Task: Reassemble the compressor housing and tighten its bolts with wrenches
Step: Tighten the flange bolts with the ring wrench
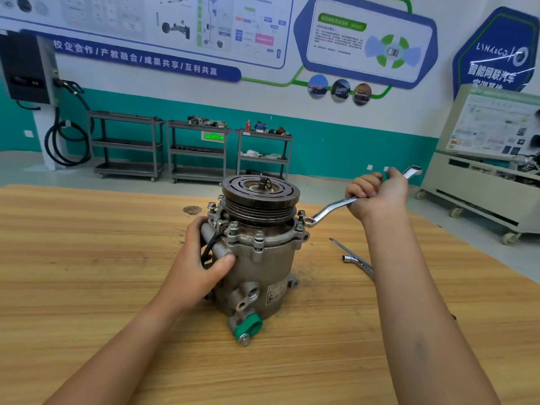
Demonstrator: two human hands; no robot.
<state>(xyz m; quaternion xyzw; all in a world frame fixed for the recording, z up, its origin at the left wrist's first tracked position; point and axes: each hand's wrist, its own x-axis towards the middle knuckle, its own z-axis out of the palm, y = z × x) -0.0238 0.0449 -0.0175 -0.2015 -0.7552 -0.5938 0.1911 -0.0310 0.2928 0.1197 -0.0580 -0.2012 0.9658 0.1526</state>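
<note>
A grey metal compressor (263, 267) stands upright on the wooden table (87, 273), its dark grooved pulley (260, 197) on top. Several bolts (259, 235) ring the housing flange below the pulley. My left hand (204, 258) grips the compressor's left side, thumb across the front. My right hand (377, 194) holds a silver ring wrench (330, 208) by its shaft. The wrench's lower ring end sits beside a bolt (301, 214) at the flange's right edge; I cannot tell whether it is seated on it. A green cap (249, 324) plugs a port at the base.
More metal tools (358, 260) lie on the table right of the compressor, partly behind my right forearm. A small dark disc (192, 210) lies at the back left. Beyond the table stand metal shelf carts (198, 150) and a wheeled cabinet (479, 188).
</note>
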